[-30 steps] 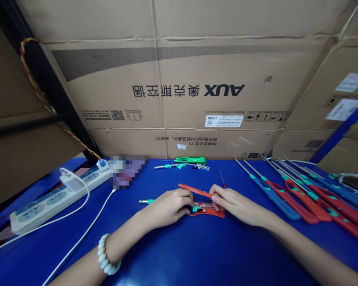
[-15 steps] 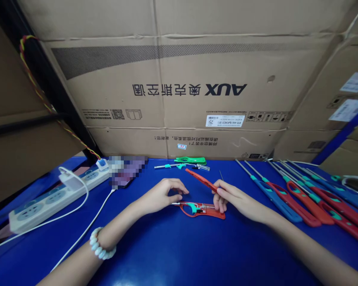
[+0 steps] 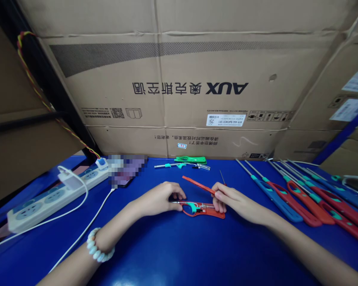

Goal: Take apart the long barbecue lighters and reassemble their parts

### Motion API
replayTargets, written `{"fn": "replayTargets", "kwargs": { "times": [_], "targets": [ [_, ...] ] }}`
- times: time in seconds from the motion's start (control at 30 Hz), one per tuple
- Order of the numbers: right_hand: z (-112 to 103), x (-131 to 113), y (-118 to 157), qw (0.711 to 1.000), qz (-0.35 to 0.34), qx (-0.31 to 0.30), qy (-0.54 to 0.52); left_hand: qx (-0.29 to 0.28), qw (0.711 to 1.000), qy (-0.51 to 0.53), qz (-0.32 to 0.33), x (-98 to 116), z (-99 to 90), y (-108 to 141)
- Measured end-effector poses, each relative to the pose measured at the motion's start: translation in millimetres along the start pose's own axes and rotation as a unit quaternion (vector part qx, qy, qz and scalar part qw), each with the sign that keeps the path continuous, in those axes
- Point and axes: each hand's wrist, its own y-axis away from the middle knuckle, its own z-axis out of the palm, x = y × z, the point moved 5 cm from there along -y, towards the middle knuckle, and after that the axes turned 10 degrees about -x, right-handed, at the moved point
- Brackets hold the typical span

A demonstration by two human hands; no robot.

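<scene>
An opened orange-red lighter half (image 3: 216, 213) lies flat on the blue tabletop, with a turquoise trigger (image 3: 192, 206), thin wires and a clear tank inside. My left hand (image 3: 164, 198) is closed at its left end, thumb and fingers curled at the metal tube (image 3: 176, 202). Above it, my right hand (image 3: 234, 202) pinches a matching orange-red casing half (image 3: 198, 184) by its right end, tilted with the far end raised to the left. The lower fingers of that hand rest by the tank. Just behind it lies a thin screwdriver (image 3: 222, 177), its handle partly hidden.
A green casing (image 3: 191, 160) and a metal tube with turquoise parts (image 3: 167, 165) lie at the back. Several blue, red and orange long lighters (image 3: 298, 198) lie at right. A power strip (image 3: 47, 198), white cable (image 3: 80, 230) and blurred phone (image 3: 131, 171) are at left; cardboard (image 3: 181, 59) stands behind.
My right hand has lowered the casing half slightly and turned it, so it now shows edge-on. My left fingers have come closer to the metal tube. The lighter half stays on the table.
</scene>
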Motion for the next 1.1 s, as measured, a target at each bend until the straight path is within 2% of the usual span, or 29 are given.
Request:
{"fn": "replayTargets", "kwargs": {
  "times": [0.2,0.33,0.47,0.57,0.63,0.77,0.83,0.93,1.1],
  "targets": [
    [-1.4,1.8,-2.4,0.998,-0.009,0.001,-0.058,0.002,0.997,-0.075,0.011,8.3,12.1,-3.2],
    [-11.3,0.3,0.7,0.997,-0.016,0.016,-0.076,0.012,0.996,-0.084,0.016,8.1,15.8,-5.0],
    [-24.6,-3.0,7.3,0.997,0.002,0.068,0.034,0.008,0.995,-0.094,0.014,7.8,16.4,-4.4],
    [-27.4,-5.3,10.4,0.982,0.029,0.100,0.159,-0.015,0.995,-0.098,0.005,5.5,6.2,3.6],
    [-24.0,-7.1,10.4,0.972,0.029,0.102,0.212,-0.031,0.996,-0.087,-0.012,0.5,-6.2,12.1],
    [-9.3,-10.7,7.4,0.964,0.008,0.074,0.254,-0.022,0.997,-0.046,-0.064,-11.8,-27.2,23.9],
    [-1.5,-11.8,5.5,0.961,0.008,0.063,0.268,-0.034,0.998,-0.022,-0.057,-11.1,-25.6,23.0],
    [7.5,-11.6,2.6,0.955,0.020,0.056,0.291,-0.062,0.997,0.010,-0.032,-4.0,-13.5,16.7],
    [13.6,-7.4,-0.6,0.948,0.027,0.057,0.313,-0.048,0.999,-0.022,-0.007,4.4,-3.0,9.3]
  ]
}}
